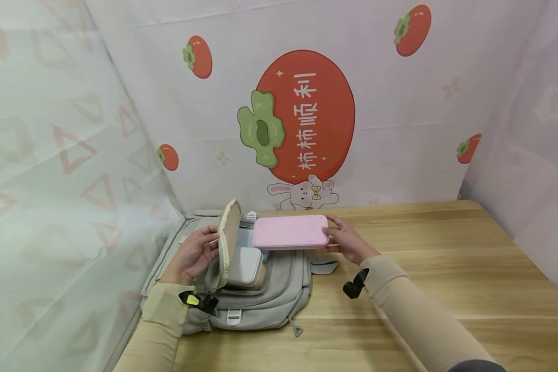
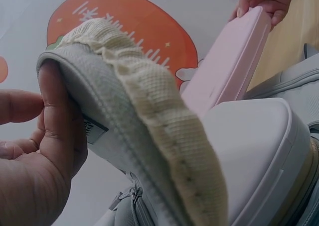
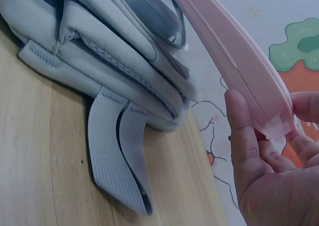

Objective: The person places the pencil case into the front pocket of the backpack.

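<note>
A grey backpack (image 1: 279, 305) lies on the table with its front pocket open. My left hand (image 1: 195, 256) grips the edge of the pocket's flap (image 1: 229, 238) and holds it raised; in the left wrist view its fingers (image 2: 56, 111) curl behind the cream-trimmed rim. My right hand (image 1: 346, 240) pinches one end of a flat pink case (image 1: 289, 231) between thumb and fingers, and the case extends over the backpack. Inside the pocket sits a white rounded case (image 1: 244, 264), with a blue-grey case (image 3: 152, 12) beside it, partly hidden by the pink one.
Wooden table (image 1: 423, 289) stretches to the right of the backpack. A webbing strap (image 1: 324, 266) sticks out from the bag's right side, and a zipper pull (image 1: 297, 329) hangs at its front. Behind stands a printed curtain (image 1: 376, 170); another curtain (image 1: 74, 206) borders the left.
</note>
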Demonstrator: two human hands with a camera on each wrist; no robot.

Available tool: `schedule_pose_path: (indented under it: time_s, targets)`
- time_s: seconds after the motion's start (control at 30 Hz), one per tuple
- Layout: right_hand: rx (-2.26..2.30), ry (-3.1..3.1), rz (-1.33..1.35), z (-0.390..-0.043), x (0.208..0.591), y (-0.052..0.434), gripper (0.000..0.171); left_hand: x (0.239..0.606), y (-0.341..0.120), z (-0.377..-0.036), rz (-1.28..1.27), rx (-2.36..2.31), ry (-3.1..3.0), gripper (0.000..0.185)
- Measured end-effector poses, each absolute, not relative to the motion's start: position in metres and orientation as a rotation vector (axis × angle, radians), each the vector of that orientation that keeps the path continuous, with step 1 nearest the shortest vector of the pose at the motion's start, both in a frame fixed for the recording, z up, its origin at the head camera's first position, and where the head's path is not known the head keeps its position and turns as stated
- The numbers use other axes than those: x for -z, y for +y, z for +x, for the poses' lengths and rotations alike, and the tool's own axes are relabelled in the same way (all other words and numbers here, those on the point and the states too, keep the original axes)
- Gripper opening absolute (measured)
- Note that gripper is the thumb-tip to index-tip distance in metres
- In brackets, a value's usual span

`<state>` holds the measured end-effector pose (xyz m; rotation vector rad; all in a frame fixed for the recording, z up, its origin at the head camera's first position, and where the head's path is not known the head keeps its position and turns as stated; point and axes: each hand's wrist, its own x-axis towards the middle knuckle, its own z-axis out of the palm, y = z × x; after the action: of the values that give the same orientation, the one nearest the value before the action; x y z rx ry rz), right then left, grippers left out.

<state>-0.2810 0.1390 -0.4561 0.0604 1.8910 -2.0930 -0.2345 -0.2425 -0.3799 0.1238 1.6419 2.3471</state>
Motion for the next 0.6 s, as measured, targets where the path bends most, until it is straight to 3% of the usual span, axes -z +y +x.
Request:
schedule_pose_path:
  time_s: [0.6]
  targets:
    - [2.068, 1.87, 0.078, -0.285, 0.464, 0.11, 0.056, 0.378, -0.238, -0.236, 0.127, -2.331, 1.699, 0.03]
